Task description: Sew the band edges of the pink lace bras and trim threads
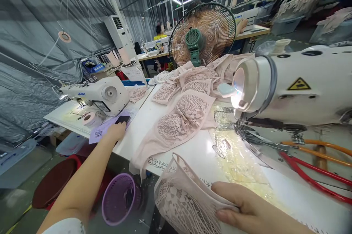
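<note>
My right hand (242, 204) pinches the edge of a pale pink lace bra (189, 197) between thumb and fingers, in front of the table's near edge. The lace cup hangs to the left of that hand. My left hand (117, 132) reaches out to the far left and is closed on a dark flat phone (123, 119), with its fingertips partly hidden. Under the phone lie purple printed sheets (99, 132). Another lace bra (183, 118) is spread on the white table (148, 113), in front of a heap of similar pieces (198, 76).
A lit sewing machine (297, 83) fills the right, with red-handled scissors (310, 171) and orange-handled ones (324, 147) beneath it. Another sewing machine (96, 94) stands left. Behind the heap is a large fan (202, 36). A purple basket (118, 199) and red stool (55, 182) are below.
</note>
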`<state>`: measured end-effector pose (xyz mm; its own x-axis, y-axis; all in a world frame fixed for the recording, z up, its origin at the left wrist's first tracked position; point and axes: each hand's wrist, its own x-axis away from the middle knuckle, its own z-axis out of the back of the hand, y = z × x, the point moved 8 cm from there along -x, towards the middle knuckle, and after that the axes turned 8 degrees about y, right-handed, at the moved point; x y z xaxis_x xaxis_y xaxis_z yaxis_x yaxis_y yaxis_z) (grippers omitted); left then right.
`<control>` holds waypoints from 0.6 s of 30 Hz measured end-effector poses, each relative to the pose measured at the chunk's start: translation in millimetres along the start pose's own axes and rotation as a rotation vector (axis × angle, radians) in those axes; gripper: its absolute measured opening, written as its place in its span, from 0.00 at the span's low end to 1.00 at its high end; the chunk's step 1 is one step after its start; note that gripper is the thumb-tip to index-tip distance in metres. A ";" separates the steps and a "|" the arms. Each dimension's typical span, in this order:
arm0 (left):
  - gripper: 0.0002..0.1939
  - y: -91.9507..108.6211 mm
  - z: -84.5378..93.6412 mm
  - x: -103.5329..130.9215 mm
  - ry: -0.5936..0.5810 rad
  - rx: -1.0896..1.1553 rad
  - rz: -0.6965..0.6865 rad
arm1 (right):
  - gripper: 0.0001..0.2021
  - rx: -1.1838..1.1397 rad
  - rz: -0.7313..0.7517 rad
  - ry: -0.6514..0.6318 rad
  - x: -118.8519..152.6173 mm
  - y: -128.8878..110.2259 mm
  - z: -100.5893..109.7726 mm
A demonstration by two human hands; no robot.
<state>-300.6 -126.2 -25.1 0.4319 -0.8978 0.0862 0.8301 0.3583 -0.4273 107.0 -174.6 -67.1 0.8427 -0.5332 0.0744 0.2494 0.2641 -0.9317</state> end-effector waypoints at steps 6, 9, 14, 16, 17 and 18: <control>0.19 0.0 0.6 15.5 0.044 0.013 -0.017 | 0.24 0.002 0.058 -0.006 1.0 -3.1 -2.3; 0.20 -0.6 -0.8 18.7 0.057 0.023 -0.021 | 0.25 0.001 0.052 -0.008 1.5 -3.9 -3.0; 0.20 -2.2 -3.9 22.7 0.064 0.052 -0.018 | 0.26 -0.018 0.035 -0.023 0.8 0.3 -4.9; 0.20 -4.0 -4.3 21.7 0.067 0.067 -0.021 | 0.27 -0.012 0.022 -0.030 -0.1 3.0 -5.4; 0.20 -5.6 -4.3 20.0 0.069 0.074 -0.022 | 0.27 -0.005 0.013 -0.032 -0.6 4.3 -5.3; 0.20 -7.7 -4.2 17.5 0.074 0.083 -0.022 | 0.27 0.003 0.004 -0.033 -1.0 5.5 -5.0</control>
<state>-300.9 -145.7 -24.1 0.3889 -0.9209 0.0270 0.8668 0.3558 -0.3495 105.1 -176.6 -74.1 0.8586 -0.5059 0.0827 0.2477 0.2682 -0.9310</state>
